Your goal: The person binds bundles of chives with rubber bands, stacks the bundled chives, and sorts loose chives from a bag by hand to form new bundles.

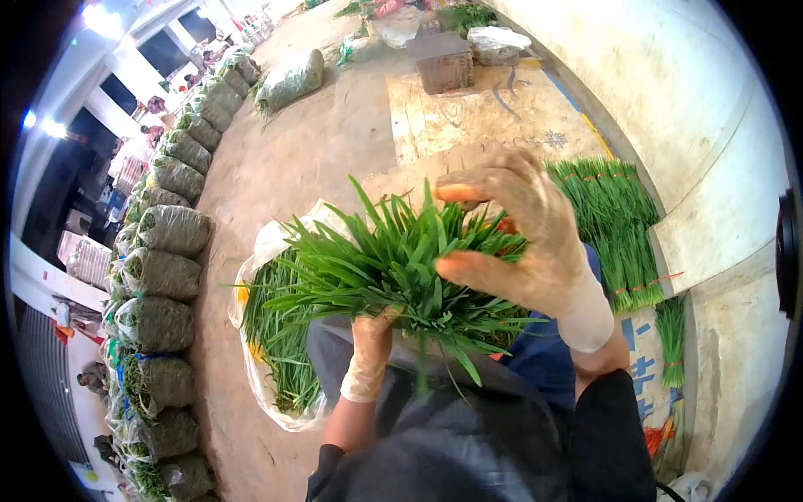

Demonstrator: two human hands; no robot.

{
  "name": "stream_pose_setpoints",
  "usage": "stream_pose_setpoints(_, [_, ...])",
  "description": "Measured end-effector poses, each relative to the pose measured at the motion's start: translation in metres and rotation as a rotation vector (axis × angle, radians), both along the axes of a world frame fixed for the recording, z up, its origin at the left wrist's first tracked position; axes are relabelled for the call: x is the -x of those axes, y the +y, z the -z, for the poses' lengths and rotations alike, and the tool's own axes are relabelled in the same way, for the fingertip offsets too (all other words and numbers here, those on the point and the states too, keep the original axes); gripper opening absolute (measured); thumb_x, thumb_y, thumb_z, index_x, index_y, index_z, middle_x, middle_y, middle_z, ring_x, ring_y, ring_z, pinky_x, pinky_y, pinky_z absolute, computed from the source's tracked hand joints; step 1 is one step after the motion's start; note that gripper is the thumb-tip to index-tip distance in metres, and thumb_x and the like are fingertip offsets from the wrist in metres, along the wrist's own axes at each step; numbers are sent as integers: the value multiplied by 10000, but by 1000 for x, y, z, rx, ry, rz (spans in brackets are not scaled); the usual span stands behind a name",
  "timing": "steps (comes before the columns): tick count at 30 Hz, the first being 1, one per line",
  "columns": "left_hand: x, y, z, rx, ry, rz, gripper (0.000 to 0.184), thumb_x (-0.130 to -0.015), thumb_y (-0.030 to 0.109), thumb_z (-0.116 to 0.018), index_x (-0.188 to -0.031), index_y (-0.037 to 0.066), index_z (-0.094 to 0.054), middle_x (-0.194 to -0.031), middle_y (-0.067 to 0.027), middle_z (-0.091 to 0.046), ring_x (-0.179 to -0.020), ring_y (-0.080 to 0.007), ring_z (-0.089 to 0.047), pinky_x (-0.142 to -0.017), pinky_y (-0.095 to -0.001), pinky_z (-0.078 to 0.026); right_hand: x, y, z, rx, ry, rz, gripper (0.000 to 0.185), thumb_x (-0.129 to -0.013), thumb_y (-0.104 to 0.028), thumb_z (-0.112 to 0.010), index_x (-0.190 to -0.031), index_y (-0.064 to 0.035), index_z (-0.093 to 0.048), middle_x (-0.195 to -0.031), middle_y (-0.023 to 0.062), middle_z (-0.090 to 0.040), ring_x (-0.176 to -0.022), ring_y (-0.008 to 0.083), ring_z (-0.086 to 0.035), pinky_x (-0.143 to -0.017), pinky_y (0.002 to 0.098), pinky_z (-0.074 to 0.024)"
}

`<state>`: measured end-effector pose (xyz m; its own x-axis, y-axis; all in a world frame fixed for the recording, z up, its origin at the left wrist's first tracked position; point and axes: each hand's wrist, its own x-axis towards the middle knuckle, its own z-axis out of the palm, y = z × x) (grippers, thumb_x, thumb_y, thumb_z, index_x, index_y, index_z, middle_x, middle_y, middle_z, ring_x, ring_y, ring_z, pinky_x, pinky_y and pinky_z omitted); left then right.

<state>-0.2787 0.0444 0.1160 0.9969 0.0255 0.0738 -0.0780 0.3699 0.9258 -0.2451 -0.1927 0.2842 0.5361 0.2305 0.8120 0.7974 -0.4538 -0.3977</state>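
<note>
A thick bunch of green garlic chives (401,259) fans out in front of me, leaf tips pointing up and outward. My left hand (373,341), in a thin pale glove, is closed around the lower near side of the bunch. On the right, my right hand (535,238), gloved with orange fingertips, hovers at the edge of the leaves with thumb and fingers spread apart. It appears to grip nothing. Behind the bunch at left, an open white plastic bag (248,322) holds loose chives (284,343).
Tied chive bundles (606,222) lie in rows along the right wall, with a smaller bundle (671,339) nearer me. Stuffed sacks (163,322) line the left side. Farther off are another full bag (290,81) and a brown box (443,63). People sit beyond the sacks.
</note>
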Motion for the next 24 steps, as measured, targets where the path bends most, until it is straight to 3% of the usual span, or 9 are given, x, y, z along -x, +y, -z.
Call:
stream_pose_setpoints(2, [0,0,-3,-152,-65,-5,440,-751,99,-745,-1137,-6,-564,-1040,-55,-624,-962,-197,-573,-898,-334,-437,-7,5,5,43,-46,-20,240,-724,-253,-753,-848,-88,-631,-825,53,-612,-759,266,-564,-722,388,-454])
stream_pose_setpoints(7, [-4,-1,-5,-35,13,-50,487,-759,164,-754,-1167,12,-537,-1026,-62,-617,-928,-193,-581,-851,-328,-464,-5,16,18,-129,-111,76,148,-777,-159,-698,-883,-69,-647,-884,50,-637,-783,257,-584,-682,358,-470])
stream_pose_setpoints(9, [-3,13,5,97,15,30,450,-774,141,-737,-1157,17,-536,-1024,-63,-610,-936,-181,-578,-833,-320,-472,5,13,11,-740,476,-247,134,-824,-206,-686,-904,-106,-650,-870,1,-632,-711,178,-560,-665,314,-475])
stream_pose_setpoints(12, [-5,10,13,234,119,31,408,-797,131,-709,-1157,40,-541,-1044,-52,-604,-937,-172,-573,-816,-314,-483,-20,-25,19,-1394,353,-728,169,-865,-218,-634,-944,-68,-626,-915,-19,-624,-735,132,-554,-621,244,-459])
stream_pose_setpoints(14, [-17,16,27,-54,66,-56,425,-788,107,-708,-1176,70,-540,-1107,-31,-593,-981,-178,-569,-864,-320,-467,-34,-71,30,-574,165,-894,161,-825,-136,-649,-950,-35,-639,-927,36,-619,-764,167,-565,-686,302,-470])
stream_pose_setpoints(16, [-21,15,24,86,19,-21,439,-781,97,-711,-1184,71,-538,-1124,-29,-588,-1003,-179,-562,-884,-322,-455,-21,-70,37,-21,368,-493,164,-803,-93,-659,-947,-14,-651,-917,68,-626,-782,179,-577,-713,321,-470])
stream_pose_setpoints(17, [-22,13,23,231,-29,14,453,-774,87,-713,-1191,71,-537,-1141,-26,-584,-1025,-180,-555,-904,-324,-443,0,-60,43,120,643,-39,161,-801,-90,-661,-940,-10,-658,-901,71,-637,-785,174,-584,-709,311,-464])
stream_pose_setpoints(20, [-27,19,22,201,25,10,510,-747,91,-741,-1213,77,-532,-1148,-17,-582,-1047,-181,-543,-922,-334,-429,14,-36,52,-11,225,344,191,-786,-126,-705,-963,-56,-684,-863,87,-667,-789,198,-638,-718,322,-490])
stream_pose_setpoints(24, [-34,12,17,195,40,-22,535,-733,101,-755,-1217,78,-530,-1148,-14,-578,-1047,-179,-540,-915,-331,-431,22,-18,27,-12,-1,21,153,-813,-149,-672,-912,-35,-652,-851,100,-648,-783,240,-605,-737,341,-462])
